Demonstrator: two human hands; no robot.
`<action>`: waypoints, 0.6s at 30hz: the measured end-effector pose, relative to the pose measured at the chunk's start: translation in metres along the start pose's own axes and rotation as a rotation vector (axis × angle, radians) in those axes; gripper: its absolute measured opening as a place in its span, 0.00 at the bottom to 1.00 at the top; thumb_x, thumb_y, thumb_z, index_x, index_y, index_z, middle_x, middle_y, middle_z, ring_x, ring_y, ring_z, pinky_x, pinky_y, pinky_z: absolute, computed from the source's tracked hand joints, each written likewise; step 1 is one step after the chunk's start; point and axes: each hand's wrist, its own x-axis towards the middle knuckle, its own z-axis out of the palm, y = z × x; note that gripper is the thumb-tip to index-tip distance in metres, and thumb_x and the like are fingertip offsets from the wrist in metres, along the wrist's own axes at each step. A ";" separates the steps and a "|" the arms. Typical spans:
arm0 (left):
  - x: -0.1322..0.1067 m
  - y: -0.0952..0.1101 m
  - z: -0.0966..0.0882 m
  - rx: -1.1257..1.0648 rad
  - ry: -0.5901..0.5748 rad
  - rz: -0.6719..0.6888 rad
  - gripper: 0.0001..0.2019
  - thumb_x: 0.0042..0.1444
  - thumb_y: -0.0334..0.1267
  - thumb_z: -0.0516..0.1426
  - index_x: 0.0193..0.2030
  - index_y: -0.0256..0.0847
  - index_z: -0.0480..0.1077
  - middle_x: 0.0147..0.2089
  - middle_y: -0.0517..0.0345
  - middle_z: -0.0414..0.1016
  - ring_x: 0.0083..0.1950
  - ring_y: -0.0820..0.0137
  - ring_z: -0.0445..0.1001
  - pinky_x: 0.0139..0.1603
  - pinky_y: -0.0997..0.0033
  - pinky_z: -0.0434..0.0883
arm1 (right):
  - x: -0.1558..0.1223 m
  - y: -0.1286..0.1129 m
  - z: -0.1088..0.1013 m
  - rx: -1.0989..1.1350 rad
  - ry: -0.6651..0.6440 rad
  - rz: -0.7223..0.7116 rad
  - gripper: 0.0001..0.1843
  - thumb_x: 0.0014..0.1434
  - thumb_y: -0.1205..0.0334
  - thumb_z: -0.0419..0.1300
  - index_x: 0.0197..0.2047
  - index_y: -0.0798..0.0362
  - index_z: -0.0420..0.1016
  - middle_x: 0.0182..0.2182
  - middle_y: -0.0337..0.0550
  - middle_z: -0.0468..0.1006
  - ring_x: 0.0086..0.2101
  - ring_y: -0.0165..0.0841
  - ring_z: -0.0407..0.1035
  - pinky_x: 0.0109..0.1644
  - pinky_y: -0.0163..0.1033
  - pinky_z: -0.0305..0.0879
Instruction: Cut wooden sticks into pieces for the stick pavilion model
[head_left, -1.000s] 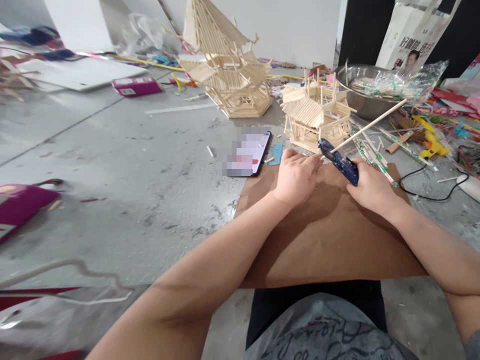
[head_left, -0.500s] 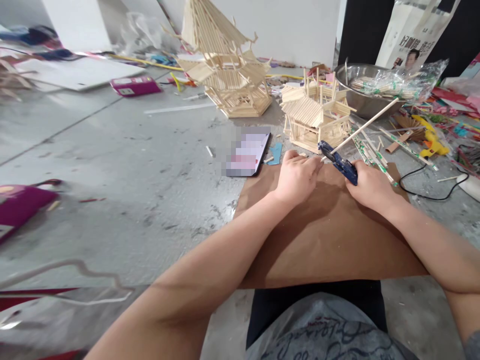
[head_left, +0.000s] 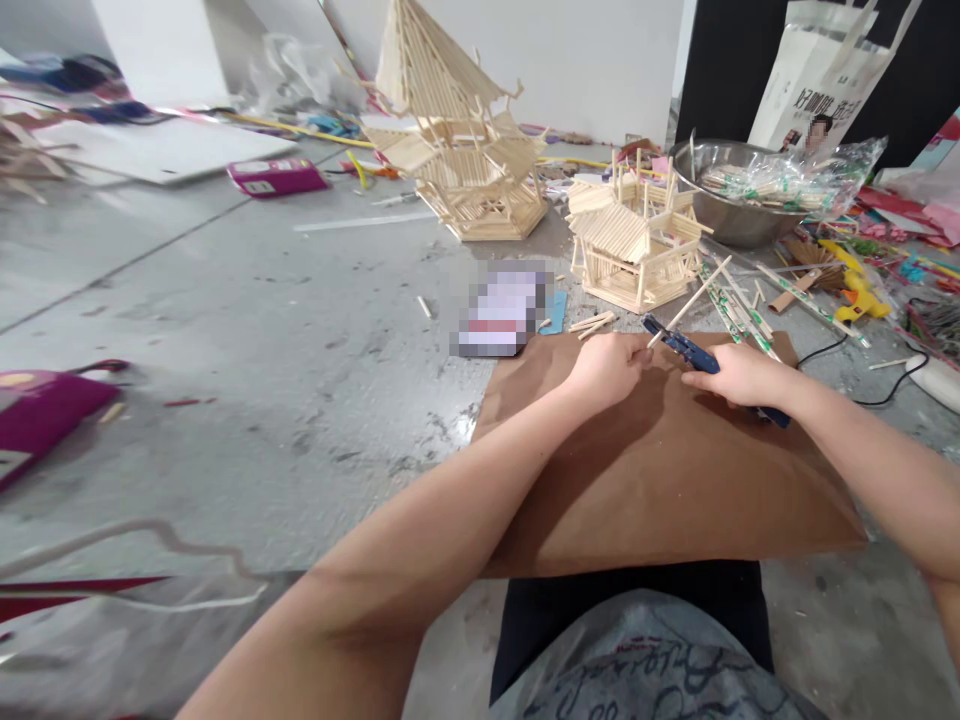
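My left hand (head_left: 609, 368) is closed in a pinch on the near end of a thin wooden stick (head_left: 691, 301) that slants up to the right. My right hand (head_left: 739, 375) is wrapped round the handles of blue cutting pliers (head_left: 679, 343), whose jaws meet the stick just right of my left fingers. Both hands hover over a brown cardboard sheet (head_left: 660, 490) lying on the concrete floor. Just beyond them stands a small stick-built house model (head_left: 631, 245), and a taller stick pagoda (head_left: 465, 130) stands further back.
A phone (head_left: 501, 310) lies left of the cardboard, with short cut sticks (head_left: 592, 323) beside it. A metal bowl (head_left: 731, 190) with wrapped chopsticks sits at back right, near a yellow glue gun (head_left: 859, 290) and a black cable (head_left: 877, 385). A magenta box (head_left: 41, 410) lies far left.
The stick now looks much shorter and lies lower than before. Both hands and the pliers have shifted slightly toward me and to the right; the view tilted a little.
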 end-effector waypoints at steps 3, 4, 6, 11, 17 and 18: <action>0.002 0.002 0.002 0.000 -0.081 -0.037 0.12 0.52 0.36 0.47 0.26 0.39 0.70 0.25 0.56 0.72 0.28 0.69 0.67 0.31 0.72 0.62 | 0.003 0.004 -0.002 0.177 -0.191 0.038 0.29 0.53 0.37 0.46 0.23 0.55 0.65 0.19 0.45 0.72 0.17 0.29 0.65 0.23 0.34 0.59; 0.003 0.003 0.002 0.007 -0.094 -0.050 0.12 0.51 0.35 0.47 0.27 0.39 0.70 0.26 0.56 0.72 0.29 0.69 0.68 0.31 0.72 0.62 | 0.005 0.005 -0.001 0.221 -0.213 0.049 0.29 0.53 0.37 0.46 0.22 0.55 0.64 0.18 0.44 0.71 0.16 0.28 0.64 0.22 0.34 0.59; 0.006 0.003 0.003 0.010 -0.124 -0.091 0.10 0.50 0.35 0.48 0.29 0.39 0.71 0.26 0.56 0.73 0.30 0.68 0.69 0.32 0.72 0.63 | 0.008 0.007 0.000 0.282 -0.229 0.070 0.26 0.52 0.38 0.50 0.22 0.55 0.63 0.18 0.42 0.69 0.14 0.26 0.61 0.20 0.33 0.58; 0.013 0.001 0.002 -0.018 -0.195 -0.146 0.09 0.47 0.36 0.50 0.30 0.41 0.71 0.25 0.58 0.73 0.29 0.70 0.69 0.30 0.74 0.63 | 0.017 0.008 0.003 0.325 -0.252 0.107 0.17 0.50 0.50 0.57 0.23 0.56 0.64 0.17 0.38 0.68 0.12 0.25 0.59 0.17 0.34 0.57; 0.015 -0.002 0.003 -0.060 -0.208 -0.151 0.08 0.46 0.37 0.52 0.29 0.40 0.71 0.23 0.59 0.73 0.27 0.72 0.68 0.27 0.75 0.61 | 0.019 0.008 0.005 0.336 -0.243 0.118 0.13 0.50 0.57 0.56 0.20 0.55 0.61 0.15 0.37 0.66 0.12 0.25 0.59 0.16 0.33 0.56; 0.016 -0.002 0.003 -0.063 -0.207 -0.152 0.08 0.46 0.37 0.52 0.29 0.40 0.71 0.23 0.59 0.73 0.27 0.72 0.68 0.27 0.75 0.61 | 0.019 0.008 0.005 0.338 -0.244 0.118 0.13 0.49 0.57 0.56 0.20 0.55 0.61 0.15 0.36 0.65 0.12 0.25 0.59 0.16 0.33 0.56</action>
